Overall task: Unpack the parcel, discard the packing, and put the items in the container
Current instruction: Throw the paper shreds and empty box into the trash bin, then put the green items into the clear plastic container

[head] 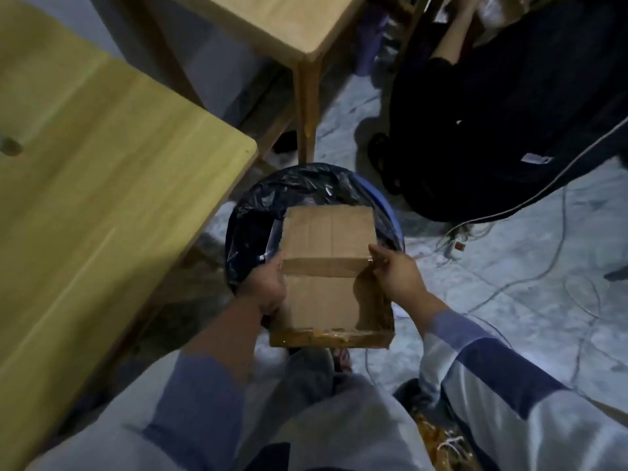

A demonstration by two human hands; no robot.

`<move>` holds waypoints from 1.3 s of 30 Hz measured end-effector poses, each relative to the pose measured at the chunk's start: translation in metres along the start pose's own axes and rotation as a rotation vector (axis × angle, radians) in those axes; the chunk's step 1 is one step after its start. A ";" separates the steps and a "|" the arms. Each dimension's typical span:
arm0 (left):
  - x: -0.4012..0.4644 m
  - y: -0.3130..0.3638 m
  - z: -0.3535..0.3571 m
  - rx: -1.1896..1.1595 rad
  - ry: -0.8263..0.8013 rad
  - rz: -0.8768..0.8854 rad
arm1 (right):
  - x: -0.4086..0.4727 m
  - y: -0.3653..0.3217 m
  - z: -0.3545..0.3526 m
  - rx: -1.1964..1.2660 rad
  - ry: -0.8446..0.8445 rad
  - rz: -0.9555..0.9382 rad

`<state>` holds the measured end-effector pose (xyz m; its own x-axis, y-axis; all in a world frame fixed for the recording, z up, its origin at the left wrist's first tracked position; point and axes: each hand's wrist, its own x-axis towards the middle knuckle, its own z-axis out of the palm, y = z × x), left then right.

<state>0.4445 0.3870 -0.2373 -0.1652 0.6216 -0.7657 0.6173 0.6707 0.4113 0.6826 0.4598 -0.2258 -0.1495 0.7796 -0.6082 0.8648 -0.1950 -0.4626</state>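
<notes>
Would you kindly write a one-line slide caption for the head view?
Both hands, left hand and right hand, hold an opened cardboard box above a black-lined bin beside a wooden table.

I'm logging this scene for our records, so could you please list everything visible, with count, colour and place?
cardboard box: one, brown, open, held over the bin, centre.
bin: one, blue, lined with a black bag, on the floor beyond the box.
table: one, light wood, left.
stool: one, light wood, top centre.
dark clothing: one heap, black, upper right.
power strip: one, white with a red switch, on the floor at right.
cables: several, white, on the floor at right.
floor: pale, marbled.
left hand: grips the box's left side.
right hand: pinches the box's right edge.
sleeves: two, blue and white.
</notes>
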 end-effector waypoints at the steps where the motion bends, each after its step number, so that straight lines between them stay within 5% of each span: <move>1: 0.011 -0.004 0.004 -0.012 -0.006 -0.029 | 0.015 0.003 0.008 -0.003 -0.028 0.013; 8: 0.088 -0.031 0.036 -0.139 -0.086 -0.179 | 0.111 0.017 0.058 -0.021 -0.227 0.099; 11: 0.110 -0.029 0.047 -0.180 0.008 -0.224 | 0.132 0.023 0.069 -0.068 -0.316 0.092; 20: 0.062 0.017 0.045 -0.246 0.008 -0.188 | 0.103 -0.018 0.047 -0.071 -0.417 0.053; 30: -0.077 0.079 -0.039 -0.318 0.100 -0.080 | -0.006 -0.128 -0.070 -0.286 -0.397 -0.292; 39: -0.184 0.083 -0.125 -0.355 0.470 -0.062 | -0.079 -0.241 -0.122 -0.476 -0.317 -0.621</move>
<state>0.4299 0.3797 -0.0004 -0.5658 0.6350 -0.5260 0.3137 0.7557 0.5749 0.5447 0.5181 0.0120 -0.7308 0.4447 -0.5178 0.6799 0.5409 -0.4951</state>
